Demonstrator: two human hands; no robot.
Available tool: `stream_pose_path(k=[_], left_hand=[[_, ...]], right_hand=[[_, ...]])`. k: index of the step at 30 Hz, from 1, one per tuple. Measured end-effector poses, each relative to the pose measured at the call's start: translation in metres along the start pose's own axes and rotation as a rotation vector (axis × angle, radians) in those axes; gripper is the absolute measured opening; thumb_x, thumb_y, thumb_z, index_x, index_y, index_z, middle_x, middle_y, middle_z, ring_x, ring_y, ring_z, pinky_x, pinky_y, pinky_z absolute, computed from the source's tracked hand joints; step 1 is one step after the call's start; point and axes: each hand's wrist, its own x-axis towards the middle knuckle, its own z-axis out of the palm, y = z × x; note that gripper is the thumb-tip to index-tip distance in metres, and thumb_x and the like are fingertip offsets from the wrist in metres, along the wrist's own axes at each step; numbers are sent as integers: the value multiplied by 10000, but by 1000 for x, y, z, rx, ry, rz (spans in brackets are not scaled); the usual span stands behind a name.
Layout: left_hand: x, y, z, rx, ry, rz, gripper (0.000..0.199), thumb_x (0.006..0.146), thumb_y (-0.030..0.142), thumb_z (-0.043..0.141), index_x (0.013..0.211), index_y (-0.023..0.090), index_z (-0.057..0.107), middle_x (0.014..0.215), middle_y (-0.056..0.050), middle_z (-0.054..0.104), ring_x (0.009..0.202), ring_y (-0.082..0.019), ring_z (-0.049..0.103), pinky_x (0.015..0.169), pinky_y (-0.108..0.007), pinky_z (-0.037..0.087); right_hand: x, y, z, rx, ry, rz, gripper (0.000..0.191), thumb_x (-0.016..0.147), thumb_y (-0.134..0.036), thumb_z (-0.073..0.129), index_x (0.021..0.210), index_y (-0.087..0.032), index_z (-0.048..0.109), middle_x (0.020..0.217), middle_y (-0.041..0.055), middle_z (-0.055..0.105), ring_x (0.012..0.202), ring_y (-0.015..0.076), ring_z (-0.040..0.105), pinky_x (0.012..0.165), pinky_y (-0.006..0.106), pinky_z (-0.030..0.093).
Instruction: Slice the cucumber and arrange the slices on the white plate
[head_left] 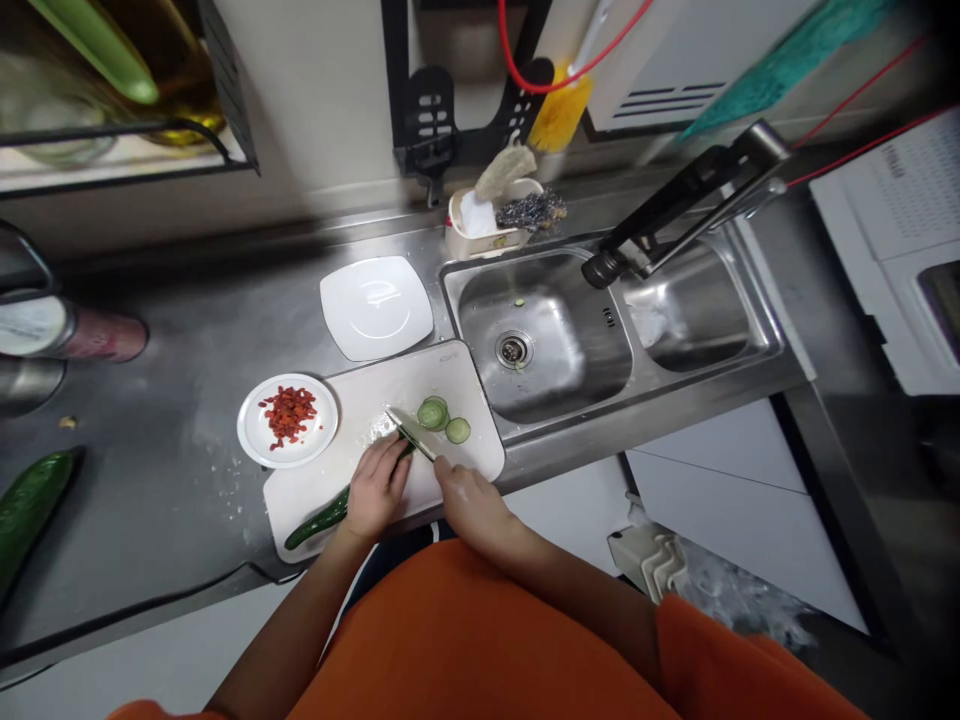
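On the white cutting board, my left hand is closed over a long green cucumber, whose far end sticks out toward the lower left. My right hand grips a knife by its handle. The blade lies across the cucumber's cut end, close to my left fingertips. Several round cucumber slices rest on the board to the right of the blade. A round white plate of chopped red pieces overlaps the board's left edge.
A square white plate stands behind the board. To the right is a double steel sink with a black faucet. A container of scrubbers sits behind it. Another cucumber and a pink can are at far left.
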Motion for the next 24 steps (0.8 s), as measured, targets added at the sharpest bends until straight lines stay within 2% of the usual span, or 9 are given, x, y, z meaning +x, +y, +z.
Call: stream_pose_path(k=[7,12,16,24], left_hand=[[-2,-3,2,8,3,16,290,885,210,522,1167,185,582,1158,-105,652,1107,-214,597,994,-403,472],[-3,-4,2,8,0,17,290,890,222,514,1170,187,580,1143,-104,659,1096,-216,604,987,-411,477],[-3,-4,2,10,4,18,294,890,228,515,1173,184,580,1155,-112,654,1100,-223,602,984,-418,479],[-1,-1,1,11,4,9,289,898,248,501,1169,186,581,1156,-113,654,1100,-226,602,973,-418,483]], right_hand=[[15,0,20,-36,105,-50,353,882,-25,318,1129,-136,545,835,95,671,807,185,646,695,232,473],[19,-1,27,4,70,-32,392,884,-28,291,1179,-130,529,864,115,671,826,198,644,696,252,468],[18,4,22,59,49,-21,397,878,-35,299,1199,-134,511,912,125,674,861,203,644,710,260,458],[7,21,-5,124,3,43,358,885,-77,319,1179,-163,503,952,107,687,905,221,643,730,273,443]])
